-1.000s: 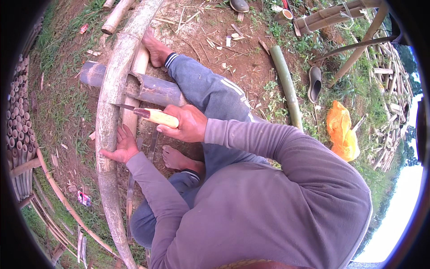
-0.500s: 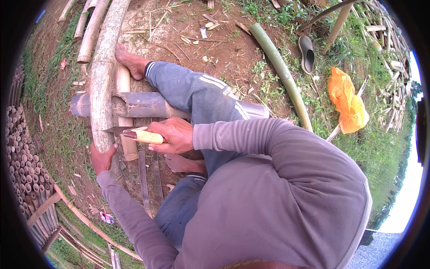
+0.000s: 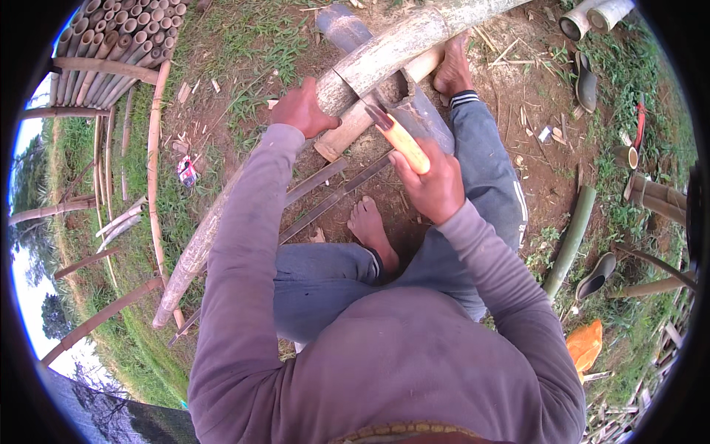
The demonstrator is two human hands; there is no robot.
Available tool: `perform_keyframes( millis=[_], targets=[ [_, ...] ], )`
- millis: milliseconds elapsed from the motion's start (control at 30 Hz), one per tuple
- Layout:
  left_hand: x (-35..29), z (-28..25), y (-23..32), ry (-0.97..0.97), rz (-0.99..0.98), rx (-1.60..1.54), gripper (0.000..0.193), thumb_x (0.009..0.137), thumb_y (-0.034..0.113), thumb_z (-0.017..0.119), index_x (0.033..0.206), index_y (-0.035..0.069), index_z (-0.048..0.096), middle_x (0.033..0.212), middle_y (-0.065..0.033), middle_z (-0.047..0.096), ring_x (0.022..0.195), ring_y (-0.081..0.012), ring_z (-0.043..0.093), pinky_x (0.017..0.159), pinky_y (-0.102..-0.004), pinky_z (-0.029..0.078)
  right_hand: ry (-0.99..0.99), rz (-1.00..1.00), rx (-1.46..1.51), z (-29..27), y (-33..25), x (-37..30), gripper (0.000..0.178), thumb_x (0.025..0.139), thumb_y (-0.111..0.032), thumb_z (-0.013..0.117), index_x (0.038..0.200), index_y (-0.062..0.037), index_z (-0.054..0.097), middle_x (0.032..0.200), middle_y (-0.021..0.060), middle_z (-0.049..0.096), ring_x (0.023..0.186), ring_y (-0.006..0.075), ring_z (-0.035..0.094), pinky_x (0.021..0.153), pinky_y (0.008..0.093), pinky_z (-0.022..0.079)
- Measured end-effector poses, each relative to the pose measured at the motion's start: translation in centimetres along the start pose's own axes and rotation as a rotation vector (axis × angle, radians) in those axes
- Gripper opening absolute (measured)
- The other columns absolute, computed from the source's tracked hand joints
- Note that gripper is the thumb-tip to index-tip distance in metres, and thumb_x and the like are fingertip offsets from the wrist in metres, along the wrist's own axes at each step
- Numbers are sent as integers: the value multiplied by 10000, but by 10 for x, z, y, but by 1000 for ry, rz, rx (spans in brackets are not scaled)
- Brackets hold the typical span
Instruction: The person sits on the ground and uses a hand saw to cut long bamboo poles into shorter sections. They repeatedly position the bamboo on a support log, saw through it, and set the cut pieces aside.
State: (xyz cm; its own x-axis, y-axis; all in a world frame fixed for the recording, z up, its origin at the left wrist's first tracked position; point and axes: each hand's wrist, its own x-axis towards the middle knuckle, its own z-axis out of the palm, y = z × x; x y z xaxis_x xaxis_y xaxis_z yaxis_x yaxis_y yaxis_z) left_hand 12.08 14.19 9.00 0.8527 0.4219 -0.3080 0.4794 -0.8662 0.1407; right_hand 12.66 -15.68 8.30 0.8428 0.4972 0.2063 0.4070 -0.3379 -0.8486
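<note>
A long pale bamboo pole (image 3: 403, 48) runs diagonally in front of me, its near end reaching down to the lower left. My left hand (image 3: 302, 111) is wrapped over it, thumb toward me. In my right hand (image 3: 435, 181) is a handsaw with a yellowish handle (image 3: 403, 142), dark at the blade end. Its thin blade is seen almost edge-on, lying across the pole just beyond my left hand. Under the pole lies a thick grey bamboo piece (image 3: 433, 122) with a notch, and a shorter tan bamboo length (image 3: 344, 133) is beside it.
Two dark flat strips (image 3: 336, 196) lie near my bare foot (image 3: 370, 226). A green bamboo length (image 3: 573, 240), dark shoes (image 3: 585, 81) and an orange bag (image 3: 584, 344) are at the right. Stacked bamboo (image 3: 111, 44) and a pole rack (image 3: 157, 163) stand at the left.
My view has turned, so the pole now slants across the upper middle. Both hands keep their holds, and the saw still lies at the pole.
</note>
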Motion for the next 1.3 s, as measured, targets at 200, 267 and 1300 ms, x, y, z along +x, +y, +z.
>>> perform_keyframes(
  millis=[200,267,1300],
  targets=[
    [-2,-1,0,-70,-104,-36,978,686,442,935,1500,80,531,1325,-228,742,1205,-432,726,1049,-516,573,-57,67,58,-13,-4,-12,286,960,-217,850,1084,-24,679,799,222,734,738,425,758,630,462,587],
    [-1,11,-6,-55,-76,-56,1002,695,433,935,1529,67,519,1372,-228,720,1242,-422,711,1069,-512,563,-61,76,131,-50,2,-57,263,952,-157,859,1084,-12,684,792,188,735,708,346,778,633,413,589],
    [76,-7,-76,-274,37,-490,1095,690,369,974,1605,50,464,1499,-211,640,1399,-375,603,1199,-473,439,28,-22,100,-7,63,-69,380,968,-245,850,1189,20,691,967,164,755,780,328,754,710,409,585]
  ],
)
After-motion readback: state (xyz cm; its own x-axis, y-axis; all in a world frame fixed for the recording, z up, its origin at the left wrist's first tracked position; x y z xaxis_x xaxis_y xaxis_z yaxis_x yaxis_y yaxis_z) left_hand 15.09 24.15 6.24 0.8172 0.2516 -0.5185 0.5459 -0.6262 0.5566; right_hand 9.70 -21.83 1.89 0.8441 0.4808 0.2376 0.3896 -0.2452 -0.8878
